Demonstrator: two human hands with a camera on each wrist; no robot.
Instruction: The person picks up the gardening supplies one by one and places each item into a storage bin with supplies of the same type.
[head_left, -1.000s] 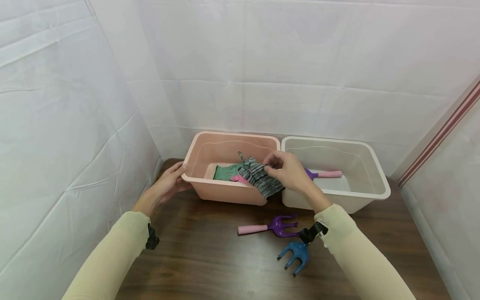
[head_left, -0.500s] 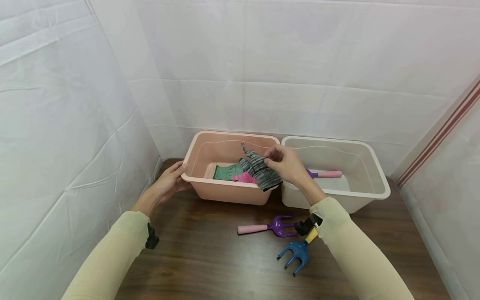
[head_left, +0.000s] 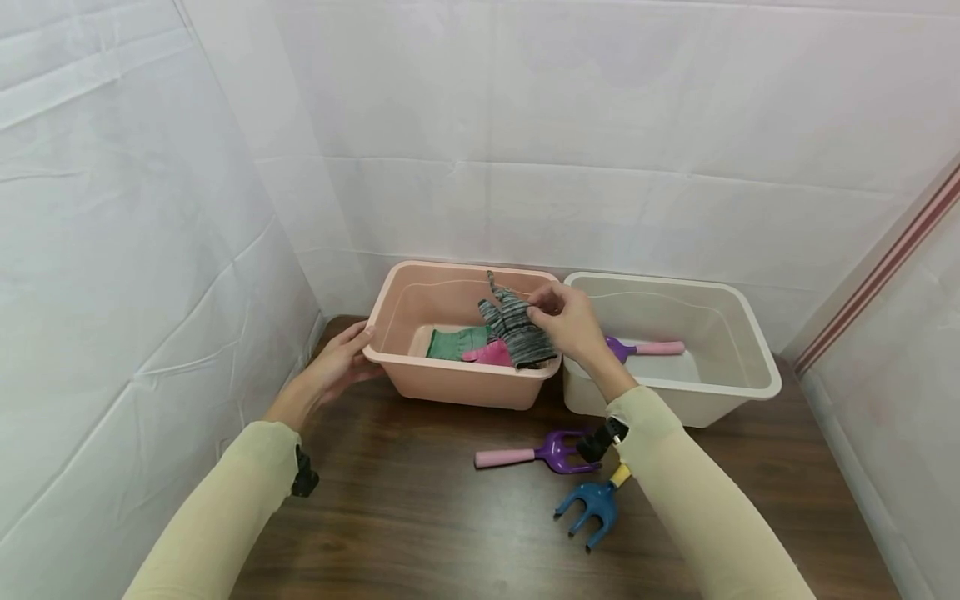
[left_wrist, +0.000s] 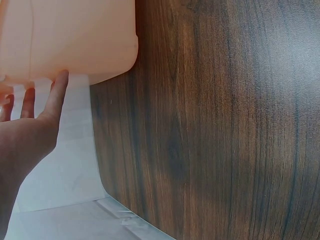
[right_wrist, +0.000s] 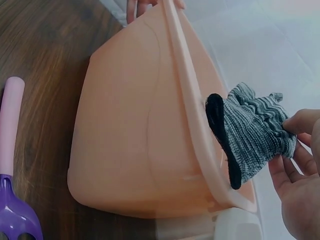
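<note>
Over the pink bin (head_left: 450, 379), the right hand (head_left: 567, 323) pinched the striped glove (head_left: 513, 329); its cuff rode the near rim and could have snagged. Left hand (head_left: 333, 367) braced the bin, fingers straight.

A grey striped glove (head_left: 516, 329) with a black cuff is hanging at frame centre, drooping over the pink bin's (head_left: 420, 368) right rim.
</note>
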